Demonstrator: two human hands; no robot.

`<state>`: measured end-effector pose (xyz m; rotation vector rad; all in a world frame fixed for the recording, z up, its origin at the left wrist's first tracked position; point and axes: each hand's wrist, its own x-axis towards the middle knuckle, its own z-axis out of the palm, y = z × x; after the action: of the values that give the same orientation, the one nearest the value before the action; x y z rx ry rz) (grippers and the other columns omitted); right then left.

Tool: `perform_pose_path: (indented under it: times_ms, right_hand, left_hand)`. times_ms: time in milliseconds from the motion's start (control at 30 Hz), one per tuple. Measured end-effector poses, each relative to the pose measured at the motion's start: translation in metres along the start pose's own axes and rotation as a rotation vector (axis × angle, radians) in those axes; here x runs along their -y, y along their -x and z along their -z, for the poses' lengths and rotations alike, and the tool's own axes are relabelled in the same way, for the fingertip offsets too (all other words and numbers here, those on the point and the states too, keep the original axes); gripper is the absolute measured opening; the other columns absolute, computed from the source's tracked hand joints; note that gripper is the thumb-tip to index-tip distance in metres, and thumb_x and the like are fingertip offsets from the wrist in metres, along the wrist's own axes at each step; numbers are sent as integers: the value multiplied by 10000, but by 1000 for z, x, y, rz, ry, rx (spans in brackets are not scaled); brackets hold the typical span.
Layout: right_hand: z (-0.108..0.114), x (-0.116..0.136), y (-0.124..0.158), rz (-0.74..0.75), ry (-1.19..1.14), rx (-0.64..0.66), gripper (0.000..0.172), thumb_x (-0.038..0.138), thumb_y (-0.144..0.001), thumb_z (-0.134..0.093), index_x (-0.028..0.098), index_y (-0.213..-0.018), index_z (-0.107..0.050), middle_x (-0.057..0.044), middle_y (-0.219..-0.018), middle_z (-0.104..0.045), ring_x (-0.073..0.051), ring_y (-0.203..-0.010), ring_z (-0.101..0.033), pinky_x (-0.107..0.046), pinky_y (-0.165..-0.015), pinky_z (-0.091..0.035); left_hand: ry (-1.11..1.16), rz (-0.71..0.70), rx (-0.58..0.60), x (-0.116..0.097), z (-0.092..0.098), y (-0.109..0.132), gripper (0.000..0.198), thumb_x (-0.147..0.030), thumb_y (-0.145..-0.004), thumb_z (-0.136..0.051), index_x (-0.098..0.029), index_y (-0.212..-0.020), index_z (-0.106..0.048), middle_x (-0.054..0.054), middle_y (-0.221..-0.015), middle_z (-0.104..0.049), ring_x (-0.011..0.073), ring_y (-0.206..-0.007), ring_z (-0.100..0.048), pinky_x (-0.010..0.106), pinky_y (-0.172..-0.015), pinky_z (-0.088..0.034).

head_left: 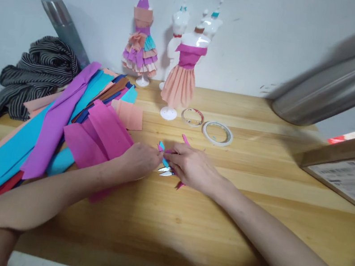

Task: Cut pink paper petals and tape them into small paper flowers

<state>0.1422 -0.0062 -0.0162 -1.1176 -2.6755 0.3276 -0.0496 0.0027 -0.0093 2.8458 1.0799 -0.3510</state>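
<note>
- Small, narrow strip of turquoise and purple-pink paper (165, 163), partly hidden by fingers, near the centre of the pale wooden tabletop (215, 230).
- Left hand (140, 161), at nine o'clock, and right hand (194, 167), at three, pinch it between fingertips.
- Silver scissor blades (166, 173) at six o'clock.
- Magenta crepe-paper pieces (105, 137) at nine; round white tape roll (205, 137) at two.

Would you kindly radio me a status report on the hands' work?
Left hand, right hand: both pinching small blue-and-purple piece. Scissors close below, handles hidden. Magenta sheets beside left hand.
</note>
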Motion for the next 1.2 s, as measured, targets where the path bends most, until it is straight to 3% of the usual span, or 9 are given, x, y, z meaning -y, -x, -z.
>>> perform_pose_path:
  times_ms: [133, 400, 633, 733, 933, 1200]
  right_hand:
    - [-3, 0, 2, 23, -13, -25, 263, 103, -838, -492, 174, -935, -726, -85, -915, -649, -157, -766, -567, -253, -610, -388]
    - [-10, -2, 5, 21, 0, -28, 262, 152, -895, -463, 149, -965, -715, -104, -917, -631, -175, -808, -574, -274, -645, -436]
    - [-14, 0, 2, 69, 36, -37, 257, 177, -928, -440, 136, -906, -693, -110, -923, -645, -196, -878, -580, -314, -739, -470]
    - [-15, 0, 0, 79, 66, -49, 253, 187, -932, -447, 136, -870, -688, -103, -904, -650, -198, -855, -587, -318, -721, -475]
    - [-15, 0, 2, 116, 77, -69, 235, 182, -926, -467, 122, -847, -680, -115, -948, -660, -213, -904, -602, -334, -769, -493]
    - [-11, 2, 5, 29, 18, -49, 233, 164, -905, -483, 150, -952, -710, -103, -938, -670, -190, -850, -609, -302, -723, -483]
  left_hand:
    - [38, 67, 4, 8, -2, -3, 372, -124, -839, -423, -203, -1136, -632, 83, -741, -663, 184, -637, -618, 245, -544, -381]
    - [219, 72, -110, 20, -8, -8, 357, -156, -795, -411, -225, -924, -737, 59, -744, -696, 150, -586, -559, 229, -525, -330]
    - [414, -3, -123, 28, -7, -11, 448, -91, -754, -402, -224, -1035, -723, 31, -828, -727, 125, -645, -569, 203, -573, -352]
    - [422, -39, -111, 27, -3, -14, 427, -79, -758, -387, -203, -974, -735, 30, -844, -730, 124, -683, -585, 200, -617, -377]
    - [406, 77, -159, 24, 3, -12, 431, -100, -775, -408, -243, -1013, -738, 13, -818, -735, 113, -607, -555, 206, -605, -382]
    - [356, 13, -156, 25, -13, -8, 383, -126, -807, -398, -250, -944, -733, 31, -809, -721, 143, -635, -576, 228, -555, -333]
